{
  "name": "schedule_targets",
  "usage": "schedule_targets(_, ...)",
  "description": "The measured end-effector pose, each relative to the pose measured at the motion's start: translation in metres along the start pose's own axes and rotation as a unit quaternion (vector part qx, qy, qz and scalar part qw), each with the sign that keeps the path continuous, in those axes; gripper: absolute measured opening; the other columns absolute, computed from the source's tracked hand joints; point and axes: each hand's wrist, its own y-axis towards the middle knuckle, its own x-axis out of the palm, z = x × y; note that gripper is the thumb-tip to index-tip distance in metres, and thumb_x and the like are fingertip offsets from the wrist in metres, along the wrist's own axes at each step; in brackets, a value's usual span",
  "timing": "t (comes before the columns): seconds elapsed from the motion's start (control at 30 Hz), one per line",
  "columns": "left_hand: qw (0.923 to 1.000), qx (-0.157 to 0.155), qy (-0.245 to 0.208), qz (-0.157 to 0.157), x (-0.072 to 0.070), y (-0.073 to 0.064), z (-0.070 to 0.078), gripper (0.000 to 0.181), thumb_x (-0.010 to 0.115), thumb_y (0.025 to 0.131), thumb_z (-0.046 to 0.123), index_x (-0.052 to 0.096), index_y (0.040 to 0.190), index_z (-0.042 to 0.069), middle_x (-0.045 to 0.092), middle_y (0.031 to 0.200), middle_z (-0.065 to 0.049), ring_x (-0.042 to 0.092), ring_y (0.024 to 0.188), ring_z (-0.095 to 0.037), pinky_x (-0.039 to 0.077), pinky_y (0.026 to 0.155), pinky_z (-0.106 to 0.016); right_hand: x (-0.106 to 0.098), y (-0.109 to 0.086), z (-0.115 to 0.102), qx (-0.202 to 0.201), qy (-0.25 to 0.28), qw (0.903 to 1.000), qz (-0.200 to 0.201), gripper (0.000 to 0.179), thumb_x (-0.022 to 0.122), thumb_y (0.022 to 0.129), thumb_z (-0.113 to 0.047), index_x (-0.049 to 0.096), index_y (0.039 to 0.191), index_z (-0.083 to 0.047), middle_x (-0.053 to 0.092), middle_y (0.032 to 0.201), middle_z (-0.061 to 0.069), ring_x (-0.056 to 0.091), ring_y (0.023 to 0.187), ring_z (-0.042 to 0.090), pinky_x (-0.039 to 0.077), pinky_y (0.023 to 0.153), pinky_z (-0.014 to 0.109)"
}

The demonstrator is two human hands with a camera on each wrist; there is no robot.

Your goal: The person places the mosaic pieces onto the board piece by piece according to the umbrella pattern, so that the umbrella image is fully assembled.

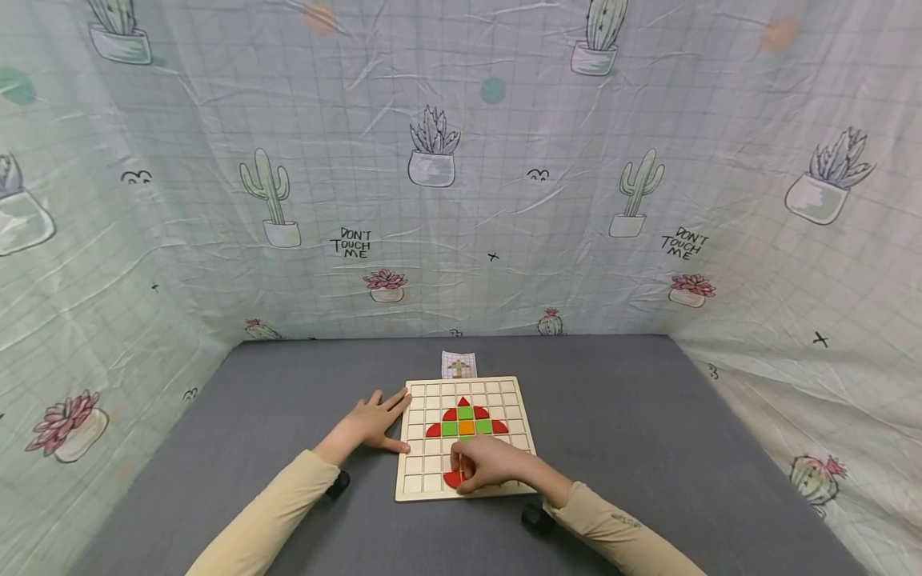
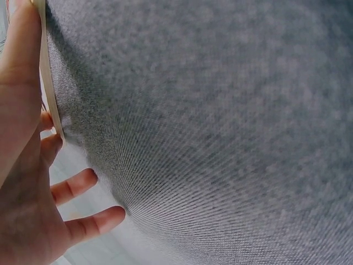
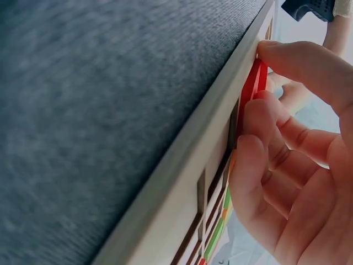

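A wooden grid board (image 1: pixel 420 483) lies on the grey table, bearing a pattern of flat pieces: a red triangle (image 1: pixel 463 402) on top, several green squares (image 1: pixel 449 430), rounded red pieces (image 1: pixel 499 427) and an orange square (image 1: pixel 467 427). My left hand (image 1: pixel 376 422) rests at the board's left edge, fingers spread, with thumb and fingertips at the rim. Over the board's near rows, my right hand (image 1: pixel 492 462) pinches a small red piece (image 3: pixel 263 77) between thumb and fingers. Just left of those fingers, a rounded red piece (image 1: pixel 452 479) sits in the nearest row.
Behind the board's far edge lies a small printed card (image 1: pixel 458 365) with a similar pattern. Grey table (image 1: pixel 612 416) surrounds the board. A cactus-print curtain (image 1: pixel 504 208) hangs behind and along both sides. Each wrist carries a black camera (image 1: pixel 537 518).
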Motion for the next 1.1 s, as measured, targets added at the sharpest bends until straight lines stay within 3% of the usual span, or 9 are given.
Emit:
schedule_targets(0.43,1.0000,0.002,0.000,0.003,0.0004,0.0000,0.0008,0.096,0.057,0.072,0.062,0.020,0.144,0.012,0.017,0.150,-0.005,0.021,0.131,-0.044,0.028,0.095,-0.060,-0.0012,0.0006,-0.0027,0.014,-0.011,0.9998,-0.005,0.019,0.072,0.073,-0.023,0.059,0.082,-0.013,0.051,0.059,-0.011,0.043,0.051,-0.003,0.037,0.051,0.012)
schedule_targets(0.83,1.0000,0.003,-0.001,0.007,-0.0009,-0.0019,0.0015,0.096,0.058,0.072,0.062,0.020,0.144,0.011,0.018,0.150,-0.006,0.022,0.130,-0.044,0.028,0.095,-0.060,-0.0004,0.0002,-0.0079,0.020,-0.028,0.9993,0.015,0.020,0.072,0.072,-0.025,0.058,0.077,-0.012,0.050,0.056,-0.011,0.042,0.050,-0.003,0.034,0.049,0.013)
schedule_targets(1.1,1.0000,0.003,0.002,0.007,0.0013,-0.0007,0.0003,0.096,0.057,0.071,0.063,0.020,0.144,0.012,0.018,0.150,-0.005,0.022,0.130,-0.043,0.029,0.094,-0.059,-0.0003,0.0001,-0.0070,0.018,-0.013,0.9996,0.015,0.020,0.073,0.072,-0.024,0.058,0.075,-0.011,0.048,0.055,-0.011,0.040,0.048,-0.003,0.034,0.048,0.013)
